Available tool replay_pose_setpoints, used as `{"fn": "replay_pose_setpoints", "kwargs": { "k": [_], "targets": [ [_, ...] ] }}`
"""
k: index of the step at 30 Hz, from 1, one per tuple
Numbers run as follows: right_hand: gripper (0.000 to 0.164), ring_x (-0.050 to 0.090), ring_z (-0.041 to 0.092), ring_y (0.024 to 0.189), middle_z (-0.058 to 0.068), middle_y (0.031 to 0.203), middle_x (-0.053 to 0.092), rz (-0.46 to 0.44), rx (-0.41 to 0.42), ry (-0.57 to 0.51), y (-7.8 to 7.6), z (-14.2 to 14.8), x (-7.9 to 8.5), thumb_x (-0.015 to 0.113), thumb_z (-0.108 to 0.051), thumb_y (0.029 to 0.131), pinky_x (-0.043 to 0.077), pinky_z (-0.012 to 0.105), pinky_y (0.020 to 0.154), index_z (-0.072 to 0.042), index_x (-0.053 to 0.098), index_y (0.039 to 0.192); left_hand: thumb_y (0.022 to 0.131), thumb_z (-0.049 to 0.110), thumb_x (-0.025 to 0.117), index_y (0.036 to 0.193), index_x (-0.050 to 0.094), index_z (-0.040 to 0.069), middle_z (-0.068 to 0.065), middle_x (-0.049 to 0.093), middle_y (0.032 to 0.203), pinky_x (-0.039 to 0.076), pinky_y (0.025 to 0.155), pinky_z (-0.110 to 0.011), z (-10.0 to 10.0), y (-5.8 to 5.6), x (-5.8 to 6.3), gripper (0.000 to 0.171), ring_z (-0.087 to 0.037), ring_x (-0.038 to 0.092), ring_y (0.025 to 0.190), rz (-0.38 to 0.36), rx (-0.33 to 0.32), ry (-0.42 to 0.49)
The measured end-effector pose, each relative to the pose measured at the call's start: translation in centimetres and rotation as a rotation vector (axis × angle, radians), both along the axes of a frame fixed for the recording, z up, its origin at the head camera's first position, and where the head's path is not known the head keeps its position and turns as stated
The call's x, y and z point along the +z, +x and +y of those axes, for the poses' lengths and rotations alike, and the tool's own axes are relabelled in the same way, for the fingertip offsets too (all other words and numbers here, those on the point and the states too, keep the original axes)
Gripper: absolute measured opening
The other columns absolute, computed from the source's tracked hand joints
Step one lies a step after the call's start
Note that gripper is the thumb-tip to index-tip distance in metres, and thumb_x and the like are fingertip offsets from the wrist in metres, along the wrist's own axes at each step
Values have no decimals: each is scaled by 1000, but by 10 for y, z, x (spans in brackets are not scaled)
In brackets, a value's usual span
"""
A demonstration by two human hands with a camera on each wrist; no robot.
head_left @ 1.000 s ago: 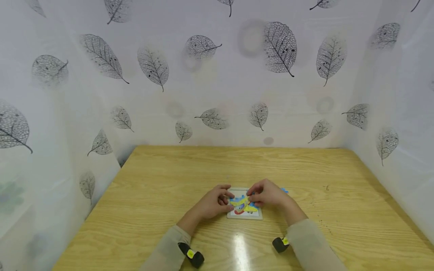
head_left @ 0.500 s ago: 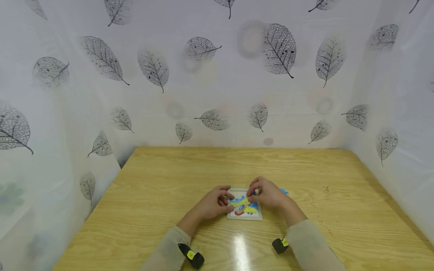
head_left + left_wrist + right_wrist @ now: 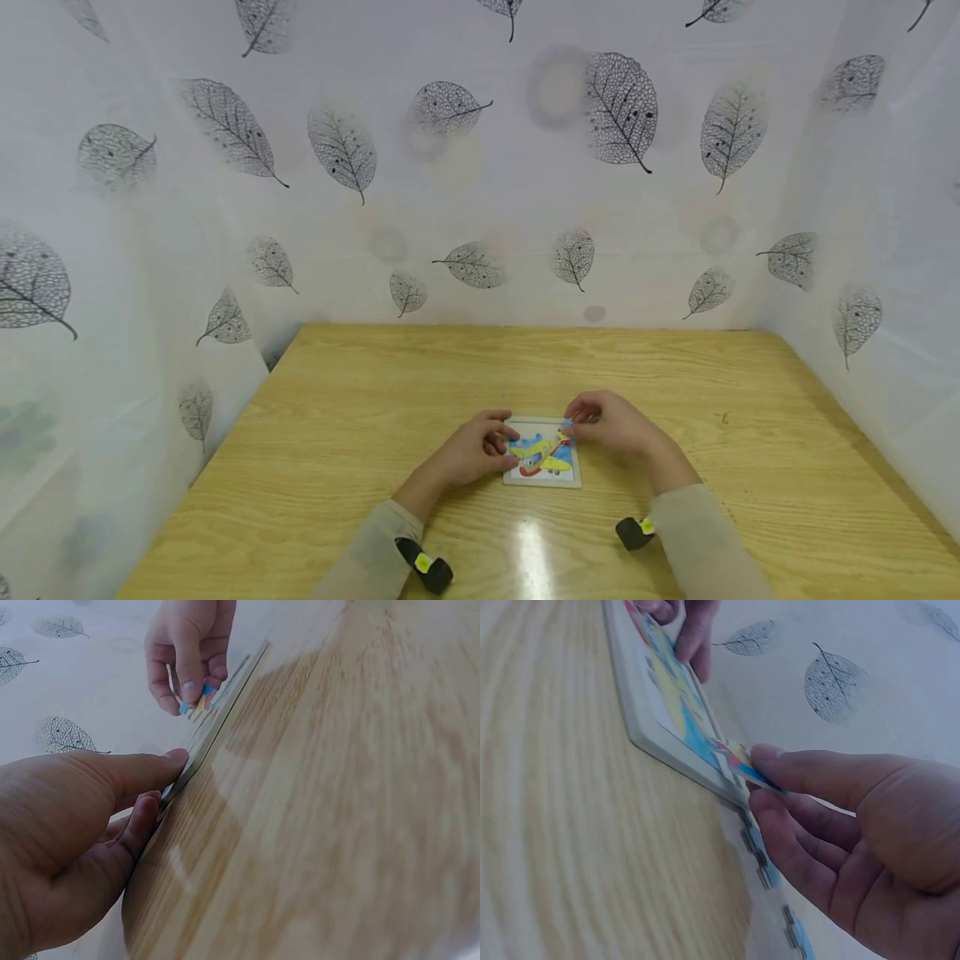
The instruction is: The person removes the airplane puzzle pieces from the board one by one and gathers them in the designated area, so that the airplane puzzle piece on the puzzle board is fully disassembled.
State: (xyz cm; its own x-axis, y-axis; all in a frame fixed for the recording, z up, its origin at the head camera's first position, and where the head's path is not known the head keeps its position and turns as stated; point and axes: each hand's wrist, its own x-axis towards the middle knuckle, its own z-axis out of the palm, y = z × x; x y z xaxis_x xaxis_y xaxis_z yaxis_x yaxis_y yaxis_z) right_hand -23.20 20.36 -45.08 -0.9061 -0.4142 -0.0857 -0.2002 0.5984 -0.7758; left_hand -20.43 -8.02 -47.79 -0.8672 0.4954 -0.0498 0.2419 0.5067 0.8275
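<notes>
A small framed jigsaw puzzle (image 3: pixel 542 483) of a yellow plane with a red nose lies flat on the table, most of its picture filled in. My left hand (image 3: pixel 471 450) holds the frame's left edge, thumb on top and fingers along the side. At the upper right corner, my right hand (image 3: pixel 618 427) pinches a puzzle piece (image 3: pixel 742 763) coloured red, yellow and blue between thumb and fingertips. In the right wrist view this piece is tilted just above the frame's corner. Its far end is hidden by the fingers.
Loose blue puzzle pieces (image 3: pixel 759 851) lie beyond the frame, by the right hand; in the head view that hand covers them. The wooden table (image 3: pixel 375 375) meets a leaf-patterned curtain (image 3: pixel 480 183) at the back and sides. Each wrist wears a black camera (image 3: pixel 431 575).
My right hand has moved right, from over the puzzle to its upper right corner, and the pinched piece now shows. The left hand has stayed on the frame.
</notes>
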Motion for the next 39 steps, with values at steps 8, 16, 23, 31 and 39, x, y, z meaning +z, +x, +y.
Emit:
{"fn": "replay_pose_setpoints", "kwargs": {
  "k": [8,16,23,31,39],
  "targets": [
    [34,67,19,82,13,94,69,-154,-20,-208,-4,22,-2,77,-17,89,59,31,73,6,64,109,90,24,77,116,69,14,-3,43,153,47,80,-21,1,-1,0,29,-8,55,90,-6,15,-9],
    [37,69,19,85,16,100,65,-201,-69,-253,-2,37,-1,75,-14,90,60,33,76,11,61,114,89,24,77,115,70,15,-3,45,151,47,79,-21,1,0,-1,29,-9,55,89,-5,20,-16],
    [37,70,19,88,15,102,63,-261,-128,-282,-2,55,2,72,-11,92,60,32,80,12,57,117,90,24,77,116,69,14,-3,44,152,47,80,-21,2,0,-1,29,-9,55,89,0,15,-7],
    [37,70,18,89,15,102,63,-285,-161,-287,-1,66,3,69,-8,93,59,32,80,14,55,120,90,23,76,117,69,13,-4,44,152,48,79,-20,1,0,-1,30,-8,55,89,11,3,1],
    [41,72,17,90,13,104,63,-297,-221,-352,-1,88,-2,65,-5,96,59,31,82,15,49,128,90,23,76,118,69,13,-3,44,152,47,79,-21,2,0,-1,30,-9,54,88,5,7,-3]
  ]
}}
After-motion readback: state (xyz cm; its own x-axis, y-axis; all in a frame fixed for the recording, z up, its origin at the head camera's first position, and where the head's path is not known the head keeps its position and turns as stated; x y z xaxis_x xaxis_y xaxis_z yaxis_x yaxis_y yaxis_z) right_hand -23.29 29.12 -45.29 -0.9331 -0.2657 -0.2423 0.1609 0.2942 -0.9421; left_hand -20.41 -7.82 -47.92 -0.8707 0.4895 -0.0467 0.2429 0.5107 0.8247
